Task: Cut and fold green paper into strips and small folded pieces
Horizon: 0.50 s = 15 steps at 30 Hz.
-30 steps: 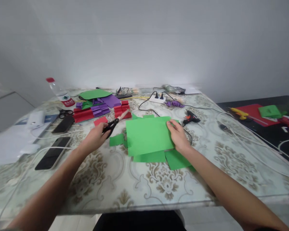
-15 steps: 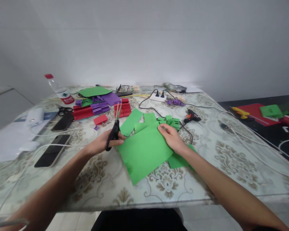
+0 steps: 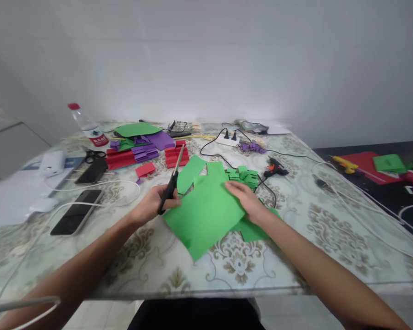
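While my R hand (image 3: 246, 198) pinches the green paper sheet (image 3: 203, 222) by its edge, my L hand (image 3: 153, 202) is wrapped round black-handled scissors (image 3: 168, 192); can't tell if it touches paper. Sheet's mid-table (image 3: 158, 275), prob. v. light, bendy, easily creased: edge holds suit best.

Both bare forearms (image 3: 105, 250) angle forward and inward, left grip (image 3: 155, 200) curled, right grip (image 3: 248, 200) pinching, well apart.
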Available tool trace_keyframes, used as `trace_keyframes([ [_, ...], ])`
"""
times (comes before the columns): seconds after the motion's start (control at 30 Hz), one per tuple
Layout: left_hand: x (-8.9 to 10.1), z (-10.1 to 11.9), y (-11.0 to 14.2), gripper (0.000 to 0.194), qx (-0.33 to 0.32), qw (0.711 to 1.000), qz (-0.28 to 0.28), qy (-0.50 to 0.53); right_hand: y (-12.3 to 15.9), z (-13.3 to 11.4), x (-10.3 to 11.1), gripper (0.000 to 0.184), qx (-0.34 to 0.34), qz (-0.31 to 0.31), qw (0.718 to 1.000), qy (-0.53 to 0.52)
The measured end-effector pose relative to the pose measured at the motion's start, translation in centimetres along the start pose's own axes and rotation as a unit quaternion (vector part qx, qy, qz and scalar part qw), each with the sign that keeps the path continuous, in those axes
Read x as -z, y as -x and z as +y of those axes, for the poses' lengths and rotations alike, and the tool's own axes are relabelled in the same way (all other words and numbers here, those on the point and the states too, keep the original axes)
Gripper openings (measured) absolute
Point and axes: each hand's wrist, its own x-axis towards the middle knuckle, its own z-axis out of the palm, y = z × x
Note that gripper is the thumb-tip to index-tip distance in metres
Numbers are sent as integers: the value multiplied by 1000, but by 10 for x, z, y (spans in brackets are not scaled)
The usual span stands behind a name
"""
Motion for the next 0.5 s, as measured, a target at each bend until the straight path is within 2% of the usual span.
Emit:
trace_keyframes([
  [0.13,-2,-3,-2,30,-8,991,112,72,3,-3,-5,43,-40,-54,983,-173],
  [0.2,-5,-4,-2,30,-9,985,140,97,7,1,-13,40,-53,-79,975,-201],
  [0.3,-11,-4,-2,29,-7,984,144,103,16,13,-29,44,-65,-93,978,-175],
  [0.4,-15,-1,0,28,-15,989,127,71,21,21,-38,50,-29,-39,986,-158],
  [0.5,-12,3,2,29,-33,995,91,20,20,19,-35,53,-6,10,987,-163],
])
